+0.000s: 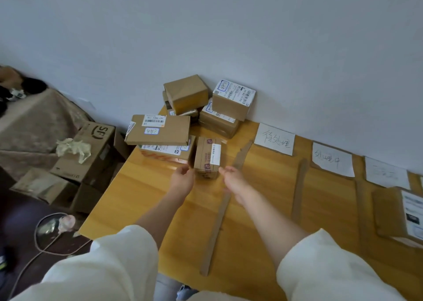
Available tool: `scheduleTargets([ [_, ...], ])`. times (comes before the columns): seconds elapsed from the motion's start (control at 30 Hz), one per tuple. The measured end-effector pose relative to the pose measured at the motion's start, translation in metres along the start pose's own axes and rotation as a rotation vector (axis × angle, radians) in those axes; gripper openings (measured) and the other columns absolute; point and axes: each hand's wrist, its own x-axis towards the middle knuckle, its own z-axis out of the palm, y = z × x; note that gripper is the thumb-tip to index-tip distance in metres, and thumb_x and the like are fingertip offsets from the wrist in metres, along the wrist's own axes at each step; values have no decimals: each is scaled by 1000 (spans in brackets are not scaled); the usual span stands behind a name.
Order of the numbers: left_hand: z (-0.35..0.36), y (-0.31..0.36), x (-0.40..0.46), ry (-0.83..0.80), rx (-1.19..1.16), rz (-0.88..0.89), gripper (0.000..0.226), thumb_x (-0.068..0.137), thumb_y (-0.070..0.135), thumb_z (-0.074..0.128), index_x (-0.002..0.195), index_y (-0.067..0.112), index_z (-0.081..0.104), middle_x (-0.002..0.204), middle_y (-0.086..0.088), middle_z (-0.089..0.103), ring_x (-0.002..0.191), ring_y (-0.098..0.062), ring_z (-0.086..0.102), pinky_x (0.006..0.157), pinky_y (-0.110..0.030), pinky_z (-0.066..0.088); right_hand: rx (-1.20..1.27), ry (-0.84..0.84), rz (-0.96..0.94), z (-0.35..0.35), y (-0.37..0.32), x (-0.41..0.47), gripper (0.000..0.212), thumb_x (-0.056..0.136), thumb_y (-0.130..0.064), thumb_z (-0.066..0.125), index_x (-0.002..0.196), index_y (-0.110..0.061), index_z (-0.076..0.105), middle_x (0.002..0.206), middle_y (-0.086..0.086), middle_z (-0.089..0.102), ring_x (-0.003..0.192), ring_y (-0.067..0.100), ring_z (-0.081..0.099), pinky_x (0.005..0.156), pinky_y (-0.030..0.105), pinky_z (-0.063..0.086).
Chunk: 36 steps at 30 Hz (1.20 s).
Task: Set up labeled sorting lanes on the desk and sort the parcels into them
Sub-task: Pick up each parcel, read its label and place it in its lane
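A small brown parcel (207, 157) with a white label strip stands on the wooden desk (142, 193), in front of a pile of parcels (190, 108) at the back left corner. My left hand (182, 178) touches its lower left side and my right hand (233, 178) its lower right corner, so the parcel sits between them. Cardboard strips (217, 220) (299, 186) (362, 209) divide the desk into lanes. Handwritten paper labels (274, 139) (332, 161) (386, 173) lie at the heads of the lanes by the wall.
One labelled parcel (398, 216) lies in the far right lane. Left of the desk, cardboard boxes (91, 149) with crumpled paper are stacked on the floor beside a covered bed. A cable loops on the floor at lower left. The wall runs along the desk's back edge.
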Motion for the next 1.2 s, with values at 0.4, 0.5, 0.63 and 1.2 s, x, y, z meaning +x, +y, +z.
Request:
scheduleTargets([
  [0.4,-2,9,19,-144,-54,-14,45,96,31,48,139,20,45,127,-10,59,119,-31,55,101,-43,45,15,42,42,20,-12,7,48,100,-35,49,143,-15,45,145,3,49,130,23,46,107,40,42],
  [0.5,1,6,18,-157,-87,14,44,96,30,49,138,18,45,126,-9,59,111,-27,58,95,-40,47,90,88,27,19,-11,2,38,101,-38,46,132,-18,53,133,3,55,119,21,50,100,35,42],
  [0.63,5,3,12,-154,-181,-22,34,96,33,51,127,18,50,118,-10,61,102,-23,60,79,-34,53,176,178,7,15,-3,-2,19,99,-39,49,109,-23,54,114,-1,59,98,16,53,80,27,39],
  [1.2,45,2,-30,-381,-263,-166,49,97,57,27,108,24,62,98,1,64,88,-16,59,77,-34,49,567,-26,61,-55,33,-49,33,80,-43,73,106,-27,60,109,2,67,101,22,63,101,43,48],
])
